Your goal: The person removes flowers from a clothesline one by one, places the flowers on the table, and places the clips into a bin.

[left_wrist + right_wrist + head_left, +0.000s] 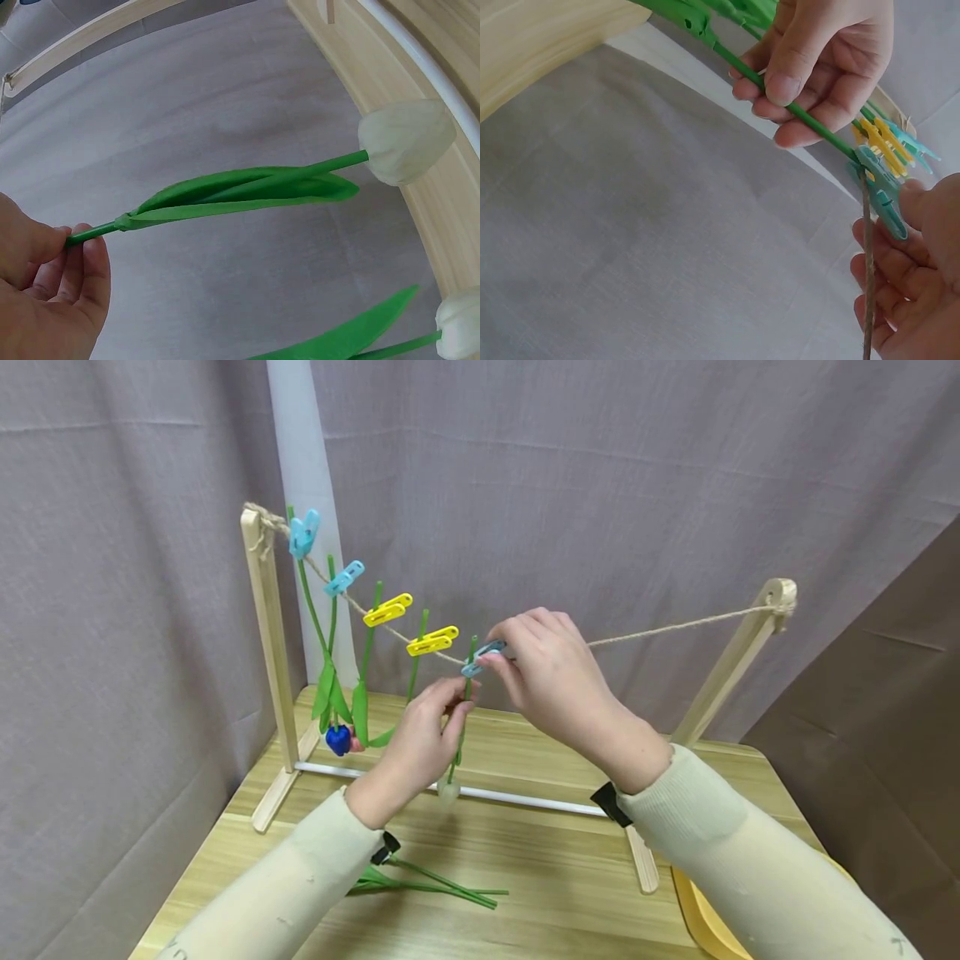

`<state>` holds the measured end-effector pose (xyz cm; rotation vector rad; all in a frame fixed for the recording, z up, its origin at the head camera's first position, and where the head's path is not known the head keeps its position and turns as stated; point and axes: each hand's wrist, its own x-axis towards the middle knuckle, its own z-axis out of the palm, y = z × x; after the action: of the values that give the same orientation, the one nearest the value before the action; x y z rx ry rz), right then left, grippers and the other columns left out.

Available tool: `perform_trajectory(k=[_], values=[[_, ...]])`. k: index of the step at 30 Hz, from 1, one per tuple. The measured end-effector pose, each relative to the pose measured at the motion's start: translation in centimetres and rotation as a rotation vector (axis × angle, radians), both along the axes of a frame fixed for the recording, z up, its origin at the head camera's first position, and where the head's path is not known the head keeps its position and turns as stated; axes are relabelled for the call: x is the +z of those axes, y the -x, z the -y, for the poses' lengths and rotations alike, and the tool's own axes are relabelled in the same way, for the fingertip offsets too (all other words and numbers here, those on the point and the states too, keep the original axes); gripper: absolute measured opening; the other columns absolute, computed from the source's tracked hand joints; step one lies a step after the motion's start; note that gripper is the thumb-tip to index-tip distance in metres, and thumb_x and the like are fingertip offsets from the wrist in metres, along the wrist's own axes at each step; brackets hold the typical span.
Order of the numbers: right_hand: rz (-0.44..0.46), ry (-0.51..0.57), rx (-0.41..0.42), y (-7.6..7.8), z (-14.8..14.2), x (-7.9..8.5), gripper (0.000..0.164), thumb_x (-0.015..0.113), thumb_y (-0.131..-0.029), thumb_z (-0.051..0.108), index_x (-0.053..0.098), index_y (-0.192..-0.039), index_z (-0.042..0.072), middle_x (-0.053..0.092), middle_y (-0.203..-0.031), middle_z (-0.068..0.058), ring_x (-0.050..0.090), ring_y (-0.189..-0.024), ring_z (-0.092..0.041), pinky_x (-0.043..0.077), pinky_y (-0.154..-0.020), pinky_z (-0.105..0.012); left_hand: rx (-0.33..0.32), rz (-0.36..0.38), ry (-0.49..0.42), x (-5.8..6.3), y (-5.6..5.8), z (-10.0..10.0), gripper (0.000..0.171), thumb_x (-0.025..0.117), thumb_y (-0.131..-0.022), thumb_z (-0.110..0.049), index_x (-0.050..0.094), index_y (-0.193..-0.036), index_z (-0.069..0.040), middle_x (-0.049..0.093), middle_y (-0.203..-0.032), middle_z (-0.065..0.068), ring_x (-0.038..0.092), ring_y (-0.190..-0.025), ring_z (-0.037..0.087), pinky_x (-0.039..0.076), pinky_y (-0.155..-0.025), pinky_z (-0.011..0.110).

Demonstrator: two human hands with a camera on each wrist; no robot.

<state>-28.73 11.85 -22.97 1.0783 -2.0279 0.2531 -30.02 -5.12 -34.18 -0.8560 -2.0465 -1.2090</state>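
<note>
My left hand (427, 727) pinches the green stem of a white artificial tulip (409, 142), which hangs head down with its leaf folded along the stem. Just above, a blue clothespin (877, 187) sits at the stem's upper end on the twine (868, 277). Thumb and fingers of my right hand (551, 672) hold this clothespin by its handle end. Further left along the twine, two yellow clothespins (432, 642) and two light blue clothespins (303, 533) hold other stems. Among those hanging flowers is a blue tulip (338, 740); another white tulip (459, 324) shows in the left wrist view.
The twine runs between a left wooden post (268, 643) and a right wooden post (738, 660), joined low down by a white rod (525, 799). More green stems (450, 891) lie on the wooden table (570, 902). A yellow container (701, 914) stands at the right, partly behind my sleeve.
</note>
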Motion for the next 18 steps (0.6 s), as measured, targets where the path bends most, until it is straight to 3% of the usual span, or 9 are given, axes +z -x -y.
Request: perform_trajectory(k=[7,18], values=[[-0.04,0.027,0.029,-0.2,0.0,0.0,0.017,0.072,-0.088,0.017,0.061,-0.09,0.004,0.064,-0.083,-0.004,0.058,-0.087,-0.027,0.043,-0.08,-0.041,0.012,0.009,0.009,-0.2,0.0,-0.1,0.013,0.057,-0.096,0.0,0.063,-0.107,-0.003,0.062,-0.099,0.005,0.057,-0.086,0.012,0.052,-0.073,0.024],[-0.079,0.132,0.069,-0.8,-0.3,1.2,0.014,0.071,-0.087,0.013,0.061,-0.091,0.003,0.064,-0.084,-0.006,0.056,-0.081,-0.028,0.04,-0.069,-0.039,0.016,0.098,0.033,-1.0,-0.1,0.4,0.016,0.056,-0.096,-0.001,0.062,-0.111,-0.003,0.062,-0.101,0.005,0.059,-0.088,0.012,0.052,-0.077,0.024]])
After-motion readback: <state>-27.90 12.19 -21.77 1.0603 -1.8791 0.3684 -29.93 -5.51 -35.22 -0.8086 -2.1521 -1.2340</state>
